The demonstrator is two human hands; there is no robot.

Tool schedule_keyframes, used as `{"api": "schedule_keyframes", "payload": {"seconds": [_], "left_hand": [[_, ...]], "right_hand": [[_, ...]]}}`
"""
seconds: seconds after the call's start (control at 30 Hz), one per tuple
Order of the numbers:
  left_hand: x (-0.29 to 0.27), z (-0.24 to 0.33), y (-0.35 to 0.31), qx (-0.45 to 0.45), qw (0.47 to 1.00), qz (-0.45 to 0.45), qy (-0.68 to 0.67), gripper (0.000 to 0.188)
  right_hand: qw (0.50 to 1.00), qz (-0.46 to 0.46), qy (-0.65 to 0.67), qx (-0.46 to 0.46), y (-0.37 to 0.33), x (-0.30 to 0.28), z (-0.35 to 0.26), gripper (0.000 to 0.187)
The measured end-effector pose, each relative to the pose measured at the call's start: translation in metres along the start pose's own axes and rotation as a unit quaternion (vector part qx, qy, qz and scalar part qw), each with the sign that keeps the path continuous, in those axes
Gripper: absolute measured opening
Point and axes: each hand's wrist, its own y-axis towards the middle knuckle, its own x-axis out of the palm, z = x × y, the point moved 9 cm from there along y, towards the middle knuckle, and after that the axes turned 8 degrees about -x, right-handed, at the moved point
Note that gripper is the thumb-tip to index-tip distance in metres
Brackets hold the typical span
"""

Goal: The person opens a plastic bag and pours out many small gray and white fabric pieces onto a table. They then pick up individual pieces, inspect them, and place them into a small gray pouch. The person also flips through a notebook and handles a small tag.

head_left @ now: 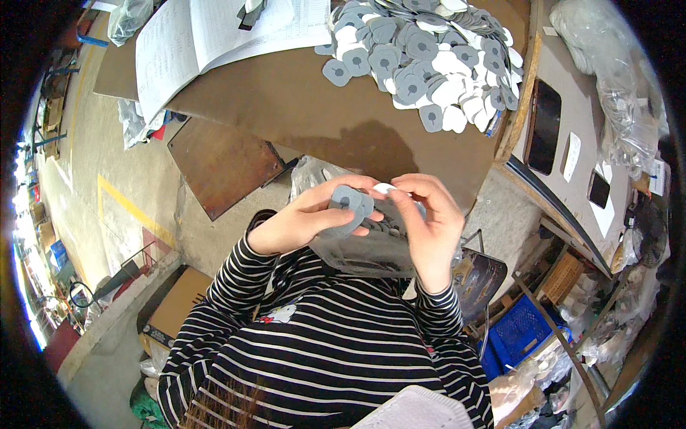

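Note:
Several flat grey pads (348, 203) with dark centre marks are gripped in my left hand (307, 212), the thumb lying across them. Close beside it, my right hand (434, 220) pinches a small white piece (384, 189) between thumb and fingers. Both hands are above my lap, just off the near edge of the brown table (286, 107). Beneath them a clear plastic bag (361, 250) rests on my lap, with grey pieces inside. A large heap of grey and white pads (421, 53) covers the table's far right.
An open notebook (221, 36) lies at the table's far left. A wooden edge (525, 79) bounds the table on the right. Past it are a dark phone (544, 127) and plastic bags (607, 64). A blue crate (522, 332) and a stool (479, 282) stand low on the right.

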Motion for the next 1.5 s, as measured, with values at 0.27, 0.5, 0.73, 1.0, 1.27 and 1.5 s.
{"api": "schedule_keyframes", "payload": {"seconds": [0.27, 0.5, 0.73, 1.0, 1.27, 1.5], "left_hand": [[-0.005, -0.002, 0.002, -0.009, 0.968, -0.002, 0.249, 0.028], [-0.009, -0.006, 0.001, 0.003, 0.961, 0.003, 0.278, 0.023], [-0.037, 0.026, -0.019, 0.054, 0.995, 0.080, -0.004, 0.043], [-0.027, 0.023, -0.012, 0.022, 0.958, 0.098, 0.270, 0.041], [-0.023, 0.017, -0.001, 0.036, 0.967, 0.146, 0.204, 0.018], [-0.023, 0.013, -0.001, 0.047, 0.961, 0.162, 0.220, 0.018]], "right_hand": [[0.995, -0.095, 0.014, -0.003, 0.002, 0.018, -0.012, 0.011], [0.993, -0.110, 0.016, 0.038, -0.004, 0.023, 0.002, 0.013], [0.995, -0.083, -0.004, 0.053, -0.010, 0.011, 0.015, 0.016], [0.996, -0.084, 0.024, 0.002, 0.003, 0.027, -0.003, 0.028], [0.993, 0.015, 0.112, 0.025, 0.000, 0.004, 0.009, 0.014], [0.993, -0.037, 0.080, 0.078, -0.013, 0.020, 0.024, 0.018]]}}
